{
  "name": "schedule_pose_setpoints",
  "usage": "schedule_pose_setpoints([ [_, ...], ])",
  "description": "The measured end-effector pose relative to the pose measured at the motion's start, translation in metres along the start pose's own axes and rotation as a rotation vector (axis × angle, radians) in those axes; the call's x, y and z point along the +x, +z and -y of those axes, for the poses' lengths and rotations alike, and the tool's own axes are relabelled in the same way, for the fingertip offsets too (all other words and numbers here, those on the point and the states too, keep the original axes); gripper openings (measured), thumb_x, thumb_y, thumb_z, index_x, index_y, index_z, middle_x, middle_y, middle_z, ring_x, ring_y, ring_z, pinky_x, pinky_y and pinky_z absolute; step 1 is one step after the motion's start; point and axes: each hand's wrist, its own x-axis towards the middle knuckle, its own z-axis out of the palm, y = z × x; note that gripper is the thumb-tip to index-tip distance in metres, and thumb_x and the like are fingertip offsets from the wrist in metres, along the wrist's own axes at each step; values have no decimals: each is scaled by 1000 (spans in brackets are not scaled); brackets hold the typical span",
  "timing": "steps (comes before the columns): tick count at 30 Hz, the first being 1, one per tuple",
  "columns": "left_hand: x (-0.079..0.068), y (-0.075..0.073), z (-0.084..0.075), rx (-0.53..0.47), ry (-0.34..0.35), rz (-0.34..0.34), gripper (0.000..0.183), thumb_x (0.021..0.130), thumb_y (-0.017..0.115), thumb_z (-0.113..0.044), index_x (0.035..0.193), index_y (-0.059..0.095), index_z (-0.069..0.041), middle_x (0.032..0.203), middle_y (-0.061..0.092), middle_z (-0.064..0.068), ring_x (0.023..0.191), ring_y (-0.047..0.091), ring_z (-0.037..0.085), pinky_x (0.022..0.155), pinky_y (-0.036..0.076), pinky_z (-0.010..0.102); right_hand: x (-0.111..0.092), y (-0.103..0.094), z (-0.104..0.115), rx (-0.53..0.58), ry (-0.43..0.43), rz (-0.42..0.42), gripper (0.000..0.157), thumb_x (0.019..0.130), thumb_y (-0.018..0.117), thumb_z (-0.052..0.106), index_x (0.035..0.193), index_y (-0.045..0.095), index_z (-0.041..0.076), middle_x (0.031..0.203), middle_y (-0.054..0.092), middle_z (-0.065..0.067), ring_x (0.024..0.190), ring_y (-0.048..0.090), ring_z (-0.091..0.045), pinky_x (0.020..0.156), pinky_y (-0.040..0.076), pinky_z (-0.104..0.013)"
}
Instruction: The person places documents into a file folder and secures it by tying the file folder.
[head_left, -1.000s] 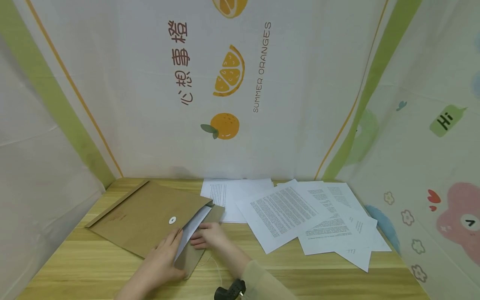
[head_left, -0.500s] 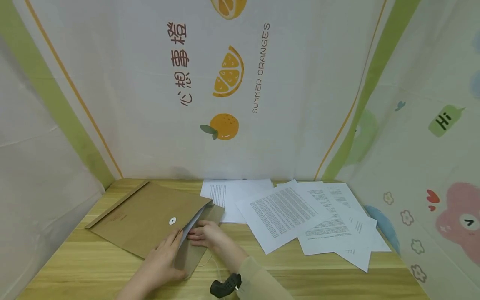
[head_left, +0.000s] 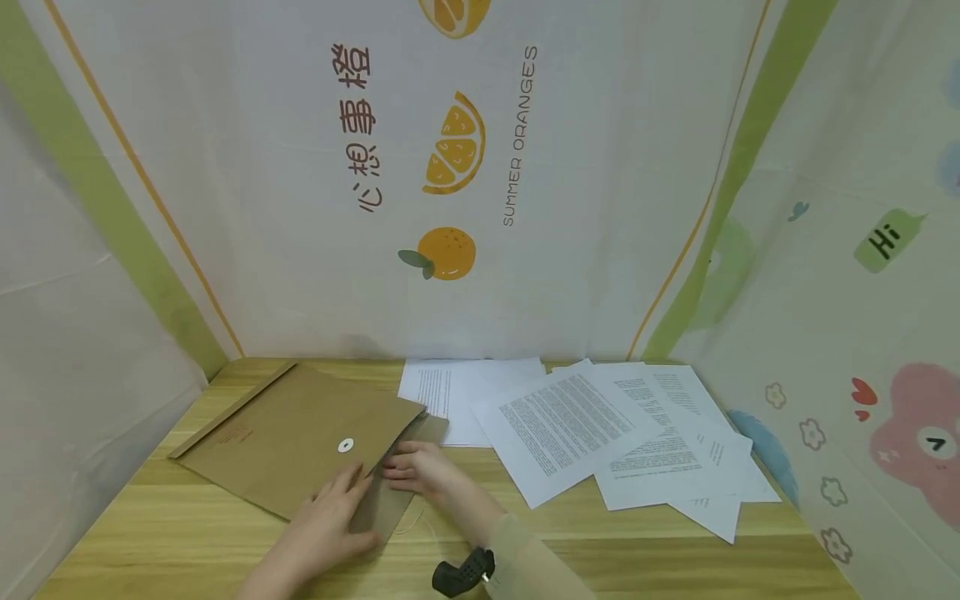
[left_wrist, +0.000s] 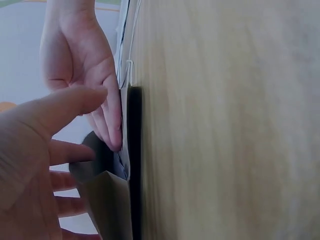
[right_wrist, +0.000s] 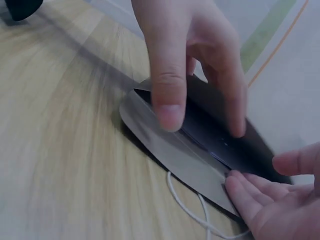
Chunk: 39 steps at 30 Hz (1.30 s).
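Observation:
A brown paper document envelope (head_left: 277, 425) with a white button lies slanted on the left of the table, its mouth and flap toward my hands. My left hand (head_left: 322, 517) rests on the upper face beside the mouth, fingers extended and thumb apart. At the mouth, my right hand (head_left: 431, 475) has its fingers straight against the inner side of the flap. The left wrist view shows the right palm (left_wrist: 85, 60) flat, fingertips inside the envelope (left_wrist: 107, 200). A white string (right_wrist: 202, 220) hangs by the flap. The envelope's inside is dark, and its contents are hidden.
Several printed sheets (head_left: 570, 425) lie overlapping at the back centre and right of the wooden table (head_left: 637, 558). A black device (head_left: 463, 573) sits at the right wrist. Patterned cloth walls (head_left: 600, 208) enclose the table.
The white paper showing in the envelope's mouth has slid inward, out of sight in the head view. The upper face has come down slightly; both hands have stayed nearly in place.

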Motion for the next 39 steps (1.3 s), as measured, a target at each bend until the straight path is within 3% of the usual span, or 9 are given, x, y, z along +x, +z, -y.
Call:
schedule_pose_setpoints([
  [8,2,0,-6,-15,20,20,58,79,77,-36,120,63,3,132,50,26,115,49,48,85,40,70,-17,-20,7,-61,-27,-12,41,92,48,-4,129,41,-19,114,59,-33,105,60,-43,89,50,-47],
  [15,7,4,-20,-51,65,-52,45,82,74,-27,118,65,-1,121,62,17,111,57,38,92,44,55,-31,-47,22,-115,-78,-74,33,94,48,0,123,49,-17,109,63,-29,100,64,-38,85,52,-42],
  [23,21,14,-45,-116,156,-132,40,85,72,-19,120,64,-2,116,65,13,109,60,31,92,47,47,-65,-99,46,-185,-136,-170,38,96,50,6,127,46,-16,104,67,-17,100,64,-34,89,50,-44],
  [29,30,26,-60,-166,222,-153,33,85,70,-13,115,65,-1,110,68,11,103,62,28,88,50,45,-88,-140,65,-314,-163,-323,34,96,50,8,123,52,-13,102,67,-14,95,66,-29,85,53,-38],
  [35,38,35,-77,-313,207,-108,35,89,65,-13,121,61,3,112,67,12,105,61,30,89,49,47,-110,-174,83,-458,-157,-462,30,96,51,8,118,56,-11,102,65,-19,93,65,-28,84,53,-38],
  [39,46,40,-89,-535,155,-59,45,92,61,-13,129,50,10,119,61,20,108,58,37,89,48,52,-124,-201,93,-544,-152,-516,32,97,49,10,120,56,-11,114,61,-24,99,62,-30,86,52,-38],
])
